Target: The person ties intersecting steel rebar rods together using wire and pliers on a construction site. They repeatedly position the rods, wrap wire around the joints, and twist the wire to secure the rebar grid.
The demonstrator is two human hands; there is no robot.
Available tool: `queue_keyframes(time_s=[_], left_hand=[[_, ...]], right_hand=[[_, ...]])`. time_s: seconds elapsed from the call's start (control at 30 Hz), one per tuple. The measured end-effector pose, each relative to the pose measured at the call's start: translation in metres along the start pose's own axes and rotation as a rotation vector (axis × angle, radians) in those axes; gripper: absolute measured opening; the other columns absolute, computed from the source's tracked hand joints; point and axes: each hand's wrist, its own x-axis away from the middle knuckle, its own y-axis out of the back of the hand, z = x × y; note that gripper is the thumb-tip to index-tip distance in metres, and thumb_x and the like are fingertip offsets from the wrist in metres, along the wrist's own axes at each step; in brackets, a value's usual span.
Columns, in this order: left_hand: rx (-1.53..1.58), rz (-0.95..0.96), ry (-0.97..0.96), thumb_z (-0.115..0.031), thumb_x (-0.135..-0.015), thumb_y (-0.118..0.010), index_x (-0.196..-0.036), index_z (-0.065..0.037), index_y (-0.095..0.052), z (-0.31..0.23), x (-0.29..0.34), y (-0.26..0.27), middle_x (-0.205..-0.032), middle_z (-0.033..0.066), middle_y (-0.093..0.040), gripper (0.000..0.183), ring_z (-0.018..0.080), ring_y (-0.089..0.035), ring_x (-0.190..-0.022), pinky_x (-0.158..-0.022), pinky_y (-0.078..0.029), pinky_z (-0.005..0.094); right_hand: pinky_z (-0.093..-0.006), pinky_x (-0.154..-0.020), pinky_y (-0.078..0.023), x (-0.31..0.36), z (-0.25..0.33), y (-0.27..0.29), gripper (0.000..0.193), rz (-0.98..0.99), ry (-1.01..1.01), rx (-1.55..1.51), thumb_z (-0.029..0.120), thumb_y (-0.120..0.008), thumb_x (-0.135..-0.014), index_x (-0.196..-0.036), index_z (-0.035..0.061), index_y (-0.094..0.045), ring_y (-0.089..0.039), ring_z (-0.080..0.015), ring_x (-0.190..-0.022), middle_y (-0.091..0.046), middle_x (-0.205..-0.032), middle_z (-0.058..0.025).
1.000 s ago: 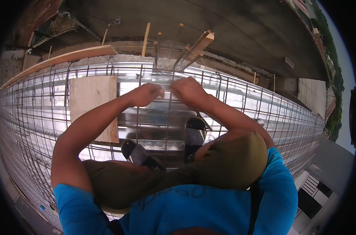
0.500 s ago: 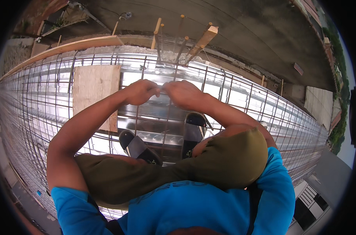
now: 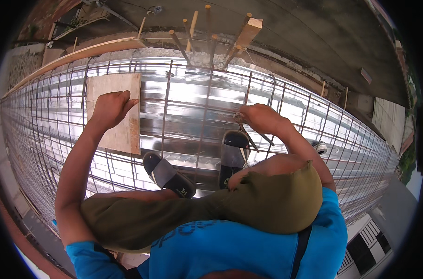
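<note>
My left hand [image 3: 111,109] is raised over a square plywood board [image 3: 123,137]. Its fingers are closed in a pinch, and a thin wire [image 3: 83,101] seems to stick out to the left of them. Farther right, my right hand [image 3: 261,118] grips a pair of pincers [image 3: 249,135], with the jaws toward the left and the two handles slanting down toward my knee. Beneath both hands runs a mesh of steel reinforcing bars [image 3: 166,100] over shiny metal decking [image 3: 183,139].
My sandalled feet [image 3: 234,156] stand on the decking between the bars. Several wooden sticks and a squared timber [image 3: 248,31] rise at the far edge. A long plank [image 3: 95,49] borders the far left. A small round black-and-white object [image 3: 320,148] lies beyond my right forearm.
My hands, close together before, have moved apart: the left to over the board, the right to the right. The pincers now show in my right hand.
</note>
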Motion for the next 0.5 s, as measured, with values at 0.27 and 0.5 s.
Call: queue_keyframes(time_s=[0.27,0.5], left_hand=[[-0.202,-0.422,-0.077,-0.034,-0.103,-0.071,-0.093,-0.006,-0.055,0.082,0.024,-0.026,-0.088,0.0139,-0.061,0.033,0.0340,-0.061,-0.086,-0.081,-0.045,0.0467],[-0.314,-0.254,0.096,-0.032,-0.099,-0.074,-0.104,-0.005,-0.054,0.122,0.065,-0.059,-0.092,0.0140,-0.061,0.034,0.0356,-0.061,-0.089,-0.083,-0.046,0.0494]], right_hand=[[-0.0296,-0.056,-0.035,-0.044,0.004,0.032,0.038,0.041,0.094,-1.575,0.034,-0.046,-0.118,-0.106,0.0030,-0.064,-0.035,-0.0094,-0.057,-0.038,-0.066,0.0045],[-0.0524,-0.096,-0.052,-0.057,0.074,-0.002,0.037,0.306,0.109,-0.123,0.032,-0.046,-0.116,-0.117,0.0026,-0.068,-0.069,-0.0388,-0.104,-0.072,-0.104,-0.0227]])
